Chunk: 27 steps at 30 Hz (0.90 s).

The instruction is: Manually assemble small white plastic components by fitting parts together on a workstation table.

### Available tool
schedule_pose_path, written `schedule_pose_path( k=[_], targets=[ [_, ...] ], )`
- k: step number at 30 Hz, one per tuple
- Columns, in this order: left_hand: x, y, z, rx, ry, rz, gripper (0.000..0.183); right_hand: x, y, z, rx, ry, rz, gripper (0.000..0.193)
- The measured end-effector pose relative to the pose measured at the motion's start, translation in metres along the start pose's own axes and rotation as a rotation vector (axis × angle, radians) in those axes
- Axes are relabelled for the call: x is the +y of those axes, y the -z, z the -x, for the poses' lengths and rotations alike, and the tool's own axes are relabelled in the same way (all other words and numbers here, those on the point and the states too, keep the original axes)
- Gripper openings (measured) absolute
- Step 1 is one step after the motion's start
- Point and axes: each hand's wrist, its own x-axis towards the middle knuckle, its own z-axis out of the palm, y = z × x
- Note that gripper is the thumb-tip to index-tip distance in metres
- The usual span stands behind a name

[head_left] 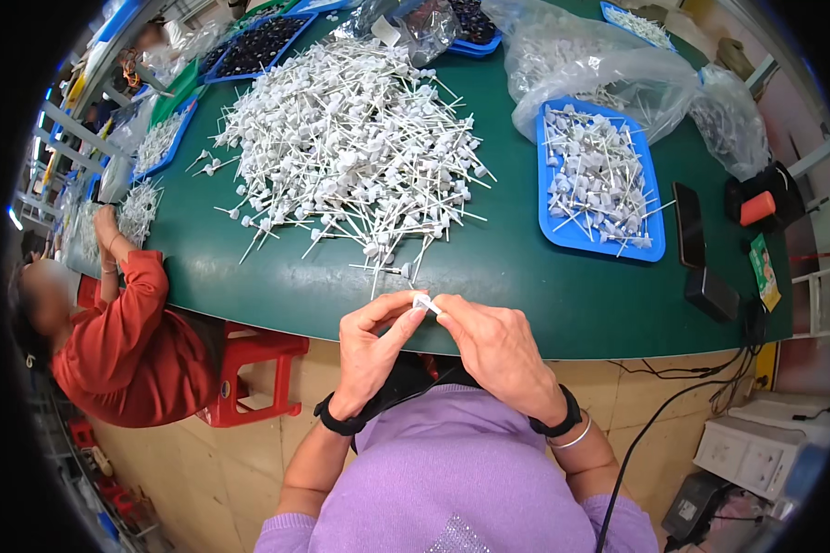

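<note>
I see a lilac knit top with pushed-up sleeves, 2 black wristbands, and 1 thin silver bangle.

Small white part mostly behind fingers

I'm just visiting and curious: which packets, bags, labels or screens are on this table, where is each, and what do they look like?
Clear plastic bags: far right of the green table, crumpled, holding white parts.
Crinkled clear bag: far middle, shiny.
Phone: right of the blue tray, flat black, screen dark.
Small green packet: right edge, rectangular, with a picture.
Black box: near right edge, small, plain.
</note>
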Motion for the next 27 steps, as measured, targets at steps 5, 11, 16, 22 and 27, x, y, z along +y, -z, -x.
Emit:
schedule_pose_path(
  k=[5,11,16,22,27],
  targets=[
    [0.003,-0.002,0.000,-0.019,0.057,0.049,0.025,0.004,-0.001,0.000,-0.011,-0.014,-0.050,0.013],
    [-0.003,-0.003,0.001,0.022,0.006,0.032,0.024,0.010,-0.003,0.000,-0.054,-0.062,-0.172,0.010],
    [-0.004,-0.005,0.000,0.078,-0.111,-0.177,0.026,0.021,-0.010,-0.001,-0.173,-0.200,-0.477,0.020],
    [0.003,0.002,-0.004,0.052,-0.514,-0.719,0.026,0.040,-0.002,-0.005,-0.577,-0.579,-1.189,0.030],
    [0.005,0.004,-0.001,0.041,-0.376,-0.565,0.024,0.040,0.004,-0.014,-0.651,-0.572,-1.162,0.029]
  ],
)
